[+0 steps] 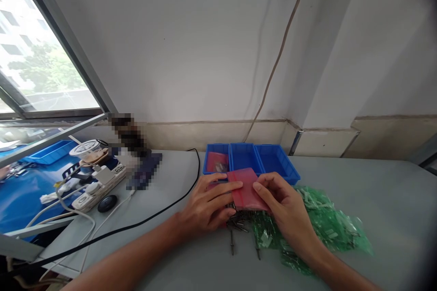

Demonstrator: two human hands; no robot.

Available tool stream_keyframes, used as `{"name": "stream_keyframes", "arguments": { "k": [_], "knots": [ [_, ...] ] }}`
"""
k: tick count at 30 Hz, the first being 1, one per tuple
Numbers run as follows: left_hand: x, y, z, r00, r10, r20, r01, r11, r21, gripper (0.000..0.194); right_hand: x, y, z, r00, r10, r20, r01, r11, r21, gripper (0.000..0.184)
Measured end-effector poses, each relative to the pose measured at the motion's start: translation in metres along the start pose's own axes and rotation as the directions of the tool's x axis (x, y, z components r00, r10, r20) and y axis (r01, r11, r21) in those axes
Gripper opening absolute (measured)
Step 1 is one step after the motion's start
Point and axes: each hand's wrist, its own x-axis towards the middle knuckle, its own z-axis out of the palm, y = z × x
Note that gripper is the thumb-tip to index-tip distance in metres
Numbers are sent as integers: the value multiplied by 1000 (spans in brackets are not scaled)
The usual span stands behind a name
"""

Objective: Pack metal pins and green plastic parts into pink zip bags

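A small pink plastic zip bag (248, 194) is held up over the table between my two hands. My left hand (212, 202) has its fingers along the bag's left edge, gripping it. With thumb and fingers, my right hand (285, 200) pinches the bag's right side. Below the bag lies a pile of small metal pins, perhaps rivets (241, 223), partly hidden by the hands. Two longer ones, a left pin (232, 243) and a right pin (257, 249), lie apart, nearer to me. Green plastic wrap (327, 218) spreads beneath and beyond my right hand.
Three blue bins (243, 157) stand behind my hands; the left one holds another pink bag (217, 162). A black cable (160, 208) crosses the table's left side. Further left are a power strip (102, 188), a black mouse (107, 203) and a metal frame rail (51, 140).
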Motion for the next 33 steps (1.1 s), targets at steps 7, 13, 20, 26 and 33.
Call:
{"name": "stream_keyframes", "arguments": {
  "k": [7,13,20,26,33],
  "knots": [
    [-4,0,7,995,-21,-97,27,998,65,55,-3,3,-1,999,0,35,1,1000,-9,29],
    [-10,-6,14,985,-94,-145,104,993,61,53,-4,2,-1,996,-30,82,38,995,-92,28],
    [-6,-7,13,953,-203,-223,186,978,-94,25,-7,2,-3,993,3,119,9,995,-102,32],
    [-1,-3,10,882,-406,-241,372,912,-175,12,-6,-2,-3,979,-110,169,138,977,-161,34],
    [-3,-6,14,816,-561,-142,516,817,-259,20,-10,-6,-2,969,-88,230,129,977,-169,33]
  ]
}}
